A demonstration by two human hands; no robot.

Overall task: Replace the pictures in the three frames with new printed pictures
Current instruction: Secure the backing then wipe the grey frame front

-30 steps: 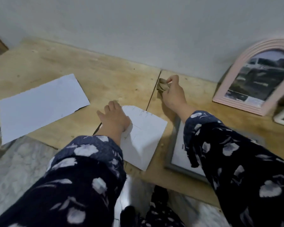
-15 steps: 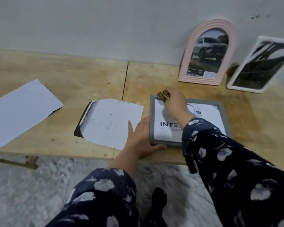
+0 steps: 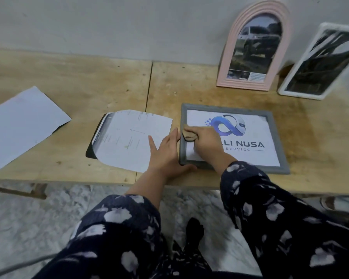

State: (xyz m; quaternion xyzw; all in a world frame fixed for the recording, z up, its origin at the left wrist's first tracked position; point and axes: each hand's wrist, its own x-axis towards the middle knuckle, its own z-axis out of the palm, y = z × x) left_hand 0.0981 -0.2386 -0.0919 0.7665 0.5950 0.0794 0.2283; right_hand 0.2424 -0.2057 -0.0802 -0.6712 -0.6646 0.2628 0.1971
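- Your left hand [image 3: 165, 152] lies flat on the surface [image 3: 73, 77], fingers straight and a little apart, bracing the left edge of the grey frame [image 3: 278, 141], with the thumb along its near left corner.
- Your right hand [image 3: 205, 142] has its fingers curled and clamped on a small tan cloth [image 3: 188, 135], pressed on the glass at the frame's 9 o'clock side. I judge this to be wiping.
- The grey frame lies face up, near the front edge of the surface. It holds a white logo print [image 3: 250, 137] with a blue emblem and dark lettering, so this 1 looks already swapped and is getting a final clean.
- At 12 o'clock from it, the pink arched frame [image 3: 252, 49] leans against the wall with a dark photo of a vehicle inside. At 2 o'clock, the white frame [image 3: 290, 91] leans too, with a dark picture. Whether either holds a new or old picture, I cannot tell.
- At 9 o'clock from the grey frame lies a cut sheet [image 3: 129, 137], face down, arch-shaped at its far end with a dark picture edge peeping from beneath; your left hand overlaps its right edge. Its outline suggests it belongs to the pink frame.
- Further out at 9 o'clock lies a plain white sheet [image 3: 22, 121], partly out of view.
- My reading: at least 1 of 3 frames is done; the other 2 are uncertain.
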